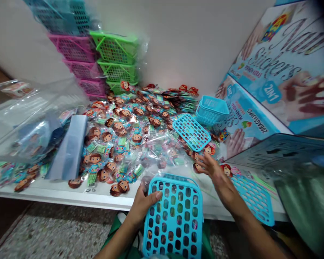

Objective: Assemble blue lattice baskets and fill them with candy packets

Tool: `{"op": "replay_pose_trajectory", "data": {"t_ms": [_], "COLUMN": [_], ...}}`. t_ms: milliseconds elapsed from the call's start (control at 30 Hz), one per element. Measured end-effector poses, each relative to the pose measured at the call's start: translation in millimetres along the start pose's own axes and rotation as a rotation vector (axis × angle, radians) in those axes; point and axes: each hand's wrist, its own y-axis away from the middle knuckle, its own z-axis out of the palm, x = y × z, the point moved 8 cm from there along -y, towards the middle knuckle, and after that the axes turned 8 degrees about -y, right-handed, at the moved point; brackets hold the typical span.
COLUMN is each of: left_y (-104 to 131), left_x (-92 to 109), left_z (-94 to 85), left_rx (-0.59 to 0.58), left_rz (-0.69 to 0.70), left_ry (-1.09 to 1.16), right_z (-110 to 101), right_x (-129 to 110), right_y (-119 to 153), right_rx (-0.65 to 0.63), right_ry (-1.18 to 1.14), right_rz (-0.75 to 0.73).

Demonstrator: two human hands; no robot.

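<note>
My left hand (144, 203) grips a light-blue plastic basket (175, 219) by its left side at the table's front edge, thumb on top. Its perforated face is turned up toward me, and colourful items show through the holes. My right hand (218, 178) is open with fingers apart, holding nothing, to the right of the basket. Just beyond its fingertips lies a loose blue perforated lid (191, 132). Another blue lid (255, 198) is partly hidden by my right forearm. Small candy packets (121, 151) with cartoon heads cover the table behind the basket.
Pink baskets (77, 68) and green baskets (117, 52) are stacked by the wall. Clear plastic bags (37, 118) lie at left beside a folded bluish sheet (68, 147). Nested blue baskets (212, 109) stand near printed cartons (283, 61) on the right.
</note>
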Motion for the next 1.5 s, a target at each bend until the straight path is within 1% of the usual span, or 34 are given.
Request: {"op": "replay_pose_trajectory", "data": {"t_ms": [67,100,200,267,333,433,500,567,633,700,767,833,900,967,1033,1133,1200,1333,1367,1400,1467,1500], "left_y": [0.5,1.0,2.2,2.5,2.2,1.8,1.9,2.2,2.3,1.7,0.7,0.0,0.2,0.6,1.0,1.8,3.4,9.4,10.7,11.6,12.0,11.5], "left_x": [0.0,0.1,0.7,1.9,3.3,5.4,6.5,6.3,4.9,3.6,3.2,3.6,4.3,3.6,1.8,0.0,0.4,4.4,5.2,5.4,4.2,3.4], "left_z": [3.1,3.8,7.2,10.7,14.4,17.0,15.2,10.0,2.6,-2.6,-3.9,-2.6,-1.9,-2.1,-2.6,-3.3,-5.4,-7.7,-7.3,-6.5,-4.7,-3.8], "left_rx": [-0.009,0.0,0.023,0.024,0.018,0.013,0.018,0.038,0.074,0.096,0.1,0.096,0.103,0.1,0.073,0.03,0.047,0.122,0.133,0.137,0.137,0.134], "left_rz": [0.001,0.004,0.003,0.006,0.01,0.017,0.021,0.019,0.007,-0.001,0.0,0.007,0.017,0.013,0.004,0.01,0.032,0.09,0.095,0.092,0.066,0.053], "left_ry": [0.0,0.002,0.003,0.004,0.001,-0.004,-0.009,-0.009,-0.004,0.0,0.008,0.018,0.02,0.008,-0.003,-0.009,-0.007,-0.001,-0.006,-0.009,-0.011,-0.01], "right_z": [12.8,16.8,19.5,21.3,25.9,30.5,28.5,23.7,17.8,12.1,9.7,10.2,13.5,17.9,20.4,20.7,21.7,28.7,27.1,22.8,11.8,9.0], "right_x": [11.6,16.1,22.8,20.5,11.9,-6.4,-15.5,-18.2,-15.7,-12.0,-11.4,-15.7,-22.0,-24.8,-22.9,-15.2,-9.2,0.3,0.2,-1.2,-6.8,-10.2], "right_y": [-7.1,-11.0,-26.3,-40.2,-56.1,-76.8,-81.8,-76.8,-62.9,-43.6,-23.1,-4.0,12.0,23.5,29.2,29.2,27.0,26.2,27.3,28.7,33.4,35.8], "right_rx": [-0.114,-0.152,-0.174,-0.154,-0.111,0.029,0.132,0.189,0.205,0.205,0.184,0.159,0.13,0.106,0.112,0.16,0.164,0.042,0.052,0.1,0.236,0.276], "right_ry": [-0.069,-0.073,-0.043,0.018,0.118,0.26,0.298,0.305,0.312,0.329,0.352,0.385,0.439,0.5,0.551,0.604,0.628,0.586,0.552,0.514,0.437,0.402], "right_rz": [0.044,0.065,0.109,0.111,0.074,-0.041,-0.146,-0.247,-0.315,-0.341,-0.362,-0.423,-0.529,-0.627,-0.67,-0.638,-0.603,-0.539,-0.511,-0.475,-0.405,-0.382]}}
